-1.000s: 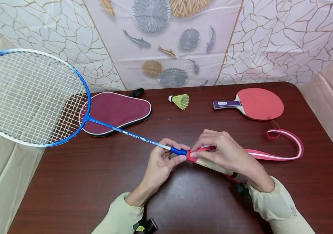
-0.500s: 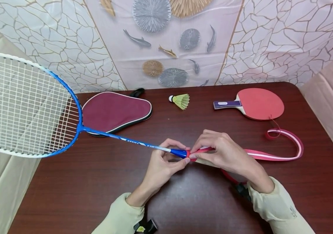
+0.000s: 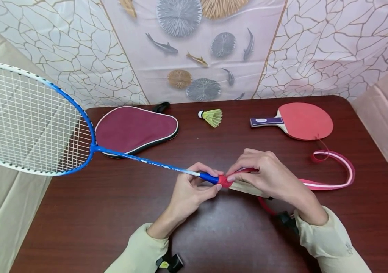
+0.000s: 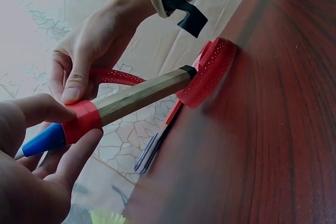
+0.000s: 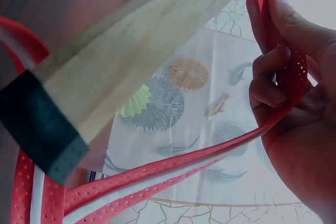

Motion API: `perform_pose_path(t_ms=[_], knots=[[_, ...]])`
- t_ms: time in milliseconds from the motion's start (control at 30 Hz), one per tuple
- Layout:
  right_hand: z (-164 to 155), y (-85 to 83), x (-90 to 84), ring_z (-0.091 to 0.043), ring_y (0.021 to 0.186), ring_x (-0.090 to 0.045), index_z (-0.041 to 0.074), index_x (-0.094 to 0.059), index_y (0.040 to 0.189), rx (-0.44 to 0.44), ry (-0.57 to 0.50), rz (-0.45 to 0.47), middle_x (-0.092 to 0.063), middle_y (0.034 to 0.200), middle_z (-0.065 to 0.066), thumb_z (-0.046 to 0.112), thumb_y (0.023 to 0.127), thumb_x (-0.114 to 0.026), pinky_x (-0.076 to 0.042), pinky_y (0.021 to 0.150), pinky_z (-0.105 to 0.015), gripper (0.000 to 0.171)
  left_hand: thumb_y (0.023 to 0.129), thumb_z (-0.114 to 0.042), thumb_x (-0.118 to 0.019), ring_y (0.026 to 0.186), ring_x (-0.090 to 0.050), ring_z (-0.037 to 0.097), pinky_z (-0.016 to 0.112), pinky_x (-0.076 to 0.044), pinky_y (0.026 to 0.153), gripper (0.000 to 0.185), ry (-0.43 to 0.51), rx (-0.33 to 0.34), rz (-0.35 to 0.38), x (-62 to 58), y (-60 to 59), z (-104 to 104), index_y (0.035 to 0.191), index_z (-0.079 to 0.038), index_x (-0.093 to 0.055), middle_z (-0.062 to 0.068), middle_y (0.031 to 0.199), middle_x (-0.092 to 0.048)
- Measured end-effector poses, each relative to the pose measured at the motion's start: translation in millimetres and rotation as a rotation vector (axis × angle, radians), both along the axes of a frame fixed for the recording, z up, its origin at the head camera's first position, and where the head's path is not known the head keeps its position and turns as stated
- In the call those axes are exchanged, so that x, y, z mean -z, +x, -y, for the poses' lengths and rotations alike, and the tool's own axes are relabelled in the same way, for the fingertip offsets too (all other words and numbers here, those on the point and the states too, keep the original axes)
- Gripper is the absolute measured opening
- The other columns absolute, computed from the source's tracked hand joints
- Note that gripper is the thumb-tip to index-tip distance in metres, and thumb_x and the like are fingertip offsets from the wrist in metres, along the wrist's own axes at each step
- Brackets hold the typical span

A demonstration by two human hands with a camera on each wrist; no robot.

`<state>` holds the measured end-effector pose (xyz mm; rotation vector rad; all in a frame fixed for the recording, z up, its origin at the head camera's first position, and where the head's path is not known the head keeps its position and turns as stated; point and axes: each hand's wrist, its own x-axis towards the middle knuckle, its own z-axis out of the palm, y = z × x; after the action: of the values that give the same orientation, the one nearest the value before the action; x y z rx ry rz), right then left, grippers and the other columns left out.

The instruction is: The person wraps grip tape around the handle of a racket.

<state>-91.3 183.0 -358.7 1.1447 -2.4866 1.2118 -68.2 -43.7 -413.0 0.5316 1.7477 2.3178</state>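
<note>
Head view: left hand [image 3: 188, 191] pinches racket [image 3: 78, 140] at blue cone; right hand [image 3: 269, 178] pinches red tape [image 3: 330, 182] against bare wooden handle [image 4: 142, 94], above table [image 3: 112, 220].

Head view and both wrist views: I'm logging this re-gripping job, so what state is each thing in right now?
Badminton racket: held off the table, wooden handle mostly bare.
Red grip tape: first turn wrapped at the handle's top, the rest trailing loose.
Left hand: pinches the blue collar.
Right hand: grips the tape at the wrap.
Paddle case: closed, flat.
Shuttlecock: on its side.
Table tennis paddle: flat, uncovered.
</note>
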Motion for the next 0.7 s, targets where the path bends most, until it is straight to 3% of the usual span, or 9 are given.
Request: perform_pose_path(t_ms=[367, 700], knots=[[2.2, 0.4, 2.4, 0.001, 0.071, -0.054, 0.028, -0.076, 0.087, 0.12, 0.036, 0.037, -0.063, 0.079, 0.022, 0.017, 0.08, -0.083, -0.042, 0.055, -0.022, 0.014, 0.08, 0.01, -0.074, 0.094, -0.067, 0.034, 0.041, -0.057, 0.079, 0.028, 0.014, 0.066, 0.006, -0.6, 1.9, 0.2, 0.102, 0.0, -0.061, 0.019, 0.112, -0.066], [3.5, 0.3, 7.0, -0.002, 0.067, -0.054, 0.028, -0.075, 0.084, 0.172, 0.058, 0.077, -0.062, 0.078, 0.02, 0.022, 0.082, -0.081, -0.039, 0.055, -0.018, 0.009, 0.083, 0.009, -0.072, 0.1, -0.065, 0.034, 0.033, -0.056, 0.081, 0.021, 0.003, 0.034, -0.06, 1.8, 1.3, -2.9, 0.099, 0.0, -0.062, 0.017, 0.11, -0.067]])
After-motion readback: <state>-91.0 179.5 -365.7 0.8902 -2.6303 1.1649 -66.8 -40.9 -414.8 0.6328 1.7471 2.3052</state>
